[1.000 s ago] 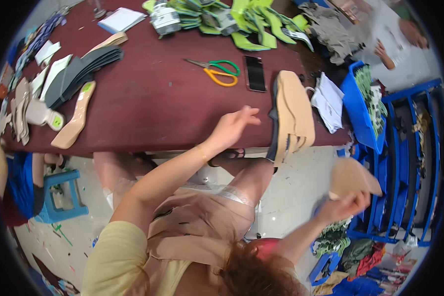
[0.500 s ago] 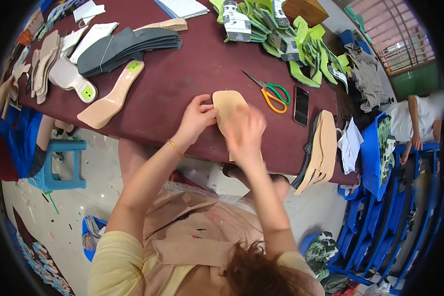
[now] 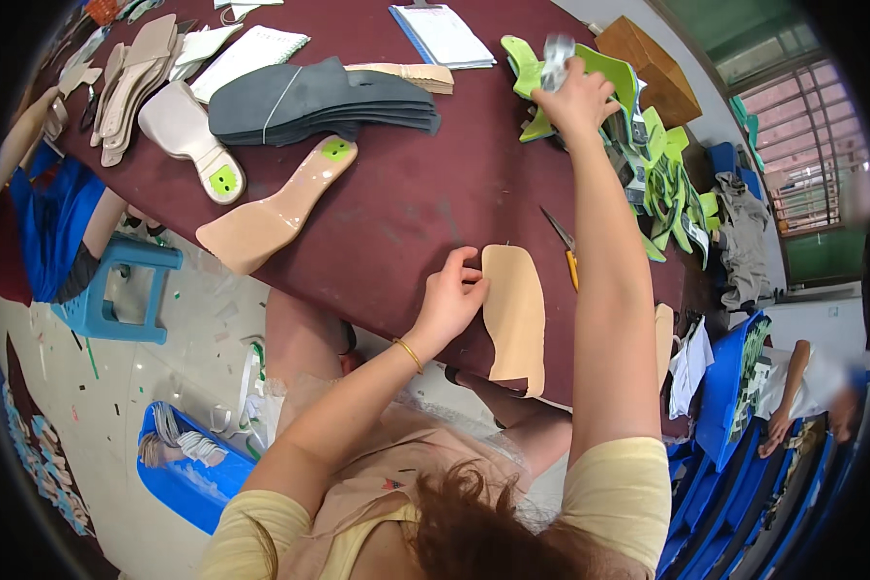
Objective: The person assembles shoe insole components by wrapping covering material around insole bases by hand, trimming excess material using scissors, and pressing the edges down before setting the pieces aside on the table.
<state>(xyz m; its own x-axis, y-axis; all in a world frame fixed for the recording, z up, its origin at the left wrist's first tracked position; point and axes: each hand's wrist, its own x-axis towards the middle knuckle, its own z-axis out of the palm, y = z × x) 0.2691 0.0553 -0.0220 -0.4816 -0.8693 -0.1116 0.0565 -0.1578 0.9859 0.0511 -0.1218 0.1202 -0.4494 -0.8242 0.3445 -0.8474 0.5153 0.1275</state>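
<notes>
The left hand [image 3: 451,304] is held low over the table [image 3: 406,222], with fingers loosely curled and fingertips placed at the left edge of a beige insole [image 3: 514,314]. Whether the edge is pinched cannot be determined. The insole is laid flat, its lower end positioned at the near table edge.

The right hand [image 3: 578,101] is extended to the far side, over a pile of green pieces [image 3: 662,179]. Its fingers are spread and bent beside a blurred grey item [image 3: 557,60]; whether a grip is applied cannot be determined.

Scissors [image 3: 573,269] are located between the insole and the right forearm, by which their handles are partly covered. To the left, a glossy beige sole piece [image 3: 275,213] with a green patch is set near the table edge. Beyond it, a dark grey stack [image 3: 319,101] is bound by a thin band. A paler sole piece [image 3: 188,135] is placed beside that stack, and a notepad [image 3: 442,37] is positioned farther back. A brown box [image 3: 651,68] is situated behind the green pieces. On the floor, a blue bin [image 3: 176,474] is partly filled.
</notes>
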